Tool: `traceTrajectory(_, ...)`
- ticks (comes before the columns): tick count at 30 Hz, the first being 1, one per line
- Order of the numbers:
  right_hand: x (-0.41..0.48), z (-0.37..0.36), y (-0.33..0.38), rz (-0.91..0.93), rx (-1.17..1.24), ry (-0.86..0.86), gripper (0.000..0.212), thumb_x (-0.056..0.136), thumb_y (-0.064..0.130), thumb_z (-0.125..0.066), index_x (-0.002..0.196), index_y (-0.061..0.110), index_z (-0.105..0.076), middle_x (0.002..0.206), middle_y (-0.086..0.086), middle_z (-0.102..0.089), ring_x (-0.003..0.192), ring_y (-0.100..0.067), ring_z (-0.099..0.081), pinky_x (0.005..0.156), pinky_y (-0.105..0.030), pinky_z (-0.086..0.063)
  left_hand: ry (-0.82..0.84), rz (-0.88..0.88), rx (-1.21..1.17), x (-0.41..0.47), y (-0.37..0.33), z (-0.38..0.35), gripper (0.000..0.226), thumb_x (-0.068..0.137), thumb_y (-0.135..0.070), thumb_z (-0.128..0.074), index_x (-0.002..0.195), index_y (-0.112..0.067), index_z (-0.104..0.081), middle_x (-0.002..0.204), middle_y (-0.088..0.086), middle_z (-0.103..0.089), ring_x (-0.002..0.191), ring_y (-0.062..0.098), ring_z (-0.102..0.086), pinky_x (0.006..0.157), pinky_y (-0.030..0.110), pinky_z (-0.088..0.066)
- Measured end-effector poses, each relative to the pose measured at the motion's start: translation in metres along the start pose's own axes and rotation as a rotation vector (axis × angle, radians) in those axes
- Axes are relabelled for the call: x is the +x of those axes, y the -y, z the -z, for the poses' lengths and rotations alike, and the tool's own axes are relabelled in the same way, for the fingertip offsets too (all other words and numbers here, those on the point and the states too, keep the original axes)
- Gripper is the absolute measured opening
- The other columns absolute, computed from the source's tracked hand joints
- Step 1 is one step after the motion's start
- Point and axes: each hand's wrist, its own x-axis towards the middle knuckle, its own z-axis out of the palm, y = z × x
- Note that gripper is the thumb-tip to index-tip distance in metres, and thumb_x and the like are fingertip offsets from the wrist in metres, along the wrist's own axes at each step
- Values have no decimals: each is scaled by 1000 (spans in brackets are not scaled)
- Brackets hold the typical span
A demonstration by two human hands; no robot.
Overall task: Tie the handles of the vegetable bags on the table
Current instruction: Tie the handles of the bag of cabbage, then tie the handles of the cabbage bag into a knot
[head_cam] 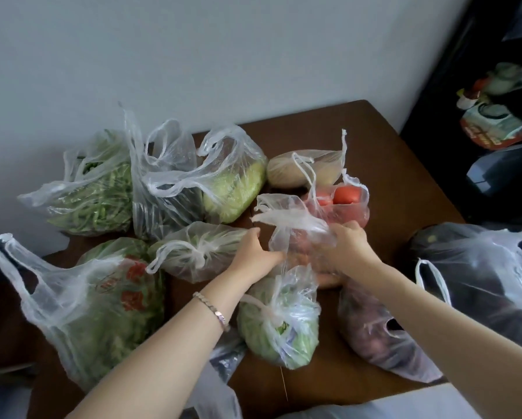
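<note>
Centre bag (296, 243) is located mid-table (389, 164), between a tomato bag (344, 204) on the far side and a knotted cabbage bag (279, 325) on the near side. Its left side is gripped by the left hand (253, 252); its handle film is bunched under the curled fingers of the right hand (347, 243). Handles are not knotted. Contents possibly carrots; film too blurred to confirm. A knotted bag of greens (199, 252) is seen just left of the left hand.

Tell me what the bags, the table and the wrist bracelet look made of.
Clear crinkled vegetable bags: thin plastic film, glossy and see-through. Brown table: likely wood or laminate, matte, grain not visible. Pale segmented bracelet on the left wrist: probably metal, slight sheen.
</note>
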Motion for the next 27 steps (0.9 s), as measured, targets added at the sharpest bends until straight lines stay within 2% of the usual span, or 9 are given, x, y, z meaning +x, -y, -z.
traceTrajectory(3,4,-3,-13,34,207,-109,17,83,16,-56,68,23,-57,83,-3,-61,82,-21,-59,72,-30,-48,10,29,3,25,-5,-8,68,77,-26,-73,134,-11,-39,129,7,-54,109,20,-55,74,23,-46)
traceTrajectory(6,-4,1,-18,10,381,-175,33,90,10,-47,61,26,-46,60,12,-49,56,-3,-43,53,-19,-32,-110,-71,4,39,-6,-11,13,91,-19,-56,94,-8,-61,94,12,-66,81,25,-60,67,31,-44)
traceTrajectory(10,3,2,-30,-88,605,-251,30,95,19,-46,67,9,-52,60,-1,-49,60,-15,-45,52,-26,-37,-185,118,-501,41,11,-1,32,95,-7,-45,65,-13,-55,53,-1,-54,51,14,-44,55,28,-34)
traceTrajectory(12,3,-4,-29,-117,754,-224,30,96,25,-46,74,7,-55,67,-8,-54,66,-18,-51,56,-28,-43,-191,189,-699,41,27,6,34,94,-8,-46,65,-17,-61,65,6,-57,62,19,-51,67,33,-42)
traceTrajectory(15,1,-17,-28,-99,866,-210,30,96,26,-46,70,12,-56,68,-5,-55,68,-16,-50,60,-29,-43,-110,166,-617,29,30,17,15,92,-27,-54,91,-15,-62,98,8,-61,96,22,-55,93,38,-41)
traceTrajectory(17,0,-20,-24,-80,850,-220,33,95,25,-47,65,15,-53,63,0,-53,64,-13,-48,57,-27,-40,-11,140,-273,23,29,24,35,80,-44,-66,98,-15,-60,96,-1,-61,93,14,-57,85,30,-43)
traceTrajectory(20,0,-16,-17,-49,837,-231,36,93,22,-51,58,16,-52,57,1,-53,56,-9,-48,53,-25,-41,81,113,49,20,19,34,26,83,-42,-64,84,-16,-60,84,-3,-60,80,11,-56,70,24,-40)
traceTrajectory(24,1,-8,-9,49,759,-224,30,86,15,-63,64,-7,-58,62,-13,-55,61,-20,-49,61,-35,-43,-41,-51,-92,27,9,38,20,95,-21,-50,97,-10,-67,82,-1,-62,80,13,-57,73,24,-42)
traceTrajectory(27,-3,2,-3,49,801,-225,12,77,11,-72,69,3,-67,67,-12,-66,65,-22,-60,64,-37,-51,-151,-114,-270,29,9,35,22,95,-9,-47,94,-7,-70,88,1,-65,86,15,-58,81,27,-43)
